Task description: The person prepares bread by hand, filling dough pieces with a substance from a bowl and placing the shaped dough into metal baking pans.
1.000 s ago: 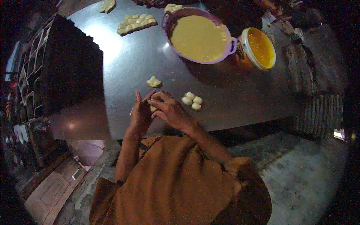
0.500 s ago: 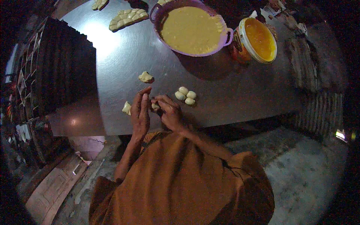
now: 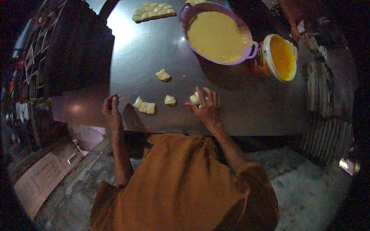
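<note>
My right hand (image 3: 202,99) curves its spread fingers over small round dough balls (image 3: 194,99), partly covering them. My left hand (image 3: 112,100) is raised near the table's left side, its fingertips pinched; what they hold, if anything, is unclear. Between my hands lie a strip of dough pieces (image 3: 144,106) and a squarish dough lump (image 3: 170,100). Farther back is an irregular lump (image 3: 163,75) on the steel table (image 3: 254,111).
At the back are a scored dough slab (image 3: 153,11), a purple tub (image 3: 216,36) of pale batter and a tilted bucket (image 3: 281,58) of yellow-orange substance. A stack of dark trays (image 3: 67,50) fills the left. Another person's arm (image 3: 291,21) reaches in at top right.
My hands have separated: the left moved out leftward, the right moved right onto the dough balls. A lump now sits where they met, and the view has shifted.
</note>
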Available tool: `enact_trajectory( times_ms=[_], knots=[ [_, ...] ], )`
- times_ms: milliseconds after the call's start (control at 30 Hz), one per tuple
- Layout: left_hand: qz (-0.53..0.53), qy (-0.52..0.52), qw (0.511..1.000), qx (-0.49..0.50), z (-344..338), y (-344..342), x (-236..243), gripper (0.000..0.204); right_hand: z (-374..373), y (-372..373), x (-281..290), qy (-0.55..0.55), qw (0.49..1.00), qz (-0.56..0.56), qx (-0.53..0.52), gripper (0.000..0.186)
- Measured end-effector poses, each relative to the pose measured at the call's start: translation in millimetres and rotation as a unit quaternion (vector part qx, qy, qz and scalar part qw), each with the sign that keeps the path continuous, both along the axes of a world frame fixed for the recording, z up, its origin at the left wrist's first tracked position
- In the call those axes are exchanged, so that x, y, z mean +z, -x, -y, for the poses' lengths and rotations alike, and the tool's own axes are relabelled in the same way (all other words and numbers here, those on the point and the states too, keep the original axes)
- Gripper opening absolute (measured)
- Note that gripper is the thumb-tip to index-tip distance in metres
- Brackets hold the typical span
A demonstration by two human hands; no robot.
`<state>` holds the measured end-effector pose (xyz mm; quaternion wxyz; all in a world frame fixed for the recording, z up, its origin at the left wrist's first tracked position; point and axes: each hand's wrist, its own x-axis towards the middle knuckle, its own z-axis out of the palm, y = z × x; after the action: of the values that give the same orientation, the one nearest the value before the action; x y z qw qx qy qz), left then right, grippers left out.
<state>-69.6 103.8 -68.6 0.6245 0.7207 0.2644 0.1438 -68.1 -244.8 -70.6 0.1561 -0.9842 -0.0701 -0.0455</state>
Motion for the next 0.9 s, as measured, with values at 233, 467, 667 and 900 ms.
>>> enact_trajectory(
  times_ms=[233,467,667,900],
  knots=[
    [-0.072,-0.132,0.983,0.108,-110,31,-107,0.032,-3,3,-21,0.069,0.995,0.069,0.022,0.052],
    [-0.06,-0.285,0.948,0.127,-93,35,-109,0.036,14,-7,-42,-0.038,0.999,0.029,0.001,0.032],
    [-0.124,-0.346,0.928,0.063,-77,41,-123,0.027,-87,-78,55,-0.251,0.959,-0.126,0.04,0.025],
    [-0.041,-0.205,0.974,0.089,-85,30,-73,0.024,-406,-169,219,-0.236,0.883,0.092,0.395,0.029]
  ],
)
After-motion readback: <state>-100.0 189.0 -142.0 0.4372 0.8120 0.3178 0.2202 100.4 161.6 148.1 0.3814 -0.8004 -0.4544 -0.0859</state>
